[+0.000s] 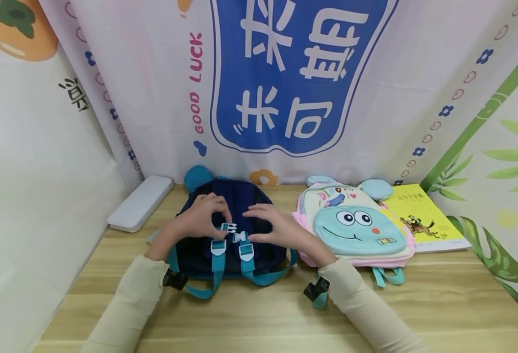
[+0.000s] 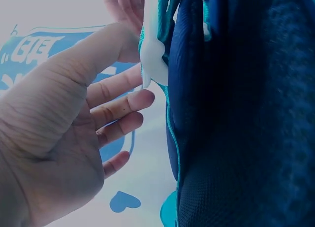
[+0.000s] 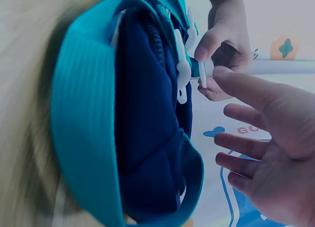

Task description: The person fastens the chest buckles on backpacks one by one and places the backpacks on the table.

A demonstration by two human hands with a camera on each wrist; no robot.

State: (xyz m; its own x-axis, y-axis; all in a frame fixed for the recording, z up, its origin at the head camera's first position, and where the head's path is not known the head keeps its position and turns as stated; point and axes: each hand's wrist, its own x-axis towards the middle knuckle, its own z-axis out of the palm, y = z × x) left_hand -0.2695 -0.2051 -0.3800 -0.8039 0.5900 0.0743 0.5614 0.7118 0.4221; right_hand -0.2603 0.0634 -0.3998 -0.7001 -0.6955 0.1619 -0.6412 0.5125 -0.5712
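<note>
A dark blue backpack (image 1: 281, 255) with teal straps (image 1: 218, 262) lies on the table, its strap side up. Two halves of a white side-release buckle sit apart above it. My left hand (image 1: 201, 215) pinches the pronged half (image 1: 229, 227) between thumb and fingers. The socket half (image 1: 240, 237) is on the other strap, close to the thumb of my right hand (image 1: 274, 225). In the right wrist view that hand (image 3: 275, 143) has its fingers extended and spread; whether its thumb touches the buckle is unclear. White strap adjusters (image 1: 246, 252) lie just below the buckle halves.
To the right lies a pink and cream backpack (image 1: 360, 233) with a smiling face, partly over a yellow book (image 1: 422, 215). A white case (image 1: 140, 203) is at the back left. A printed curtain (image 1: 161, 98) hangs behind the wooden table (image 1: 241, 314).
</note>
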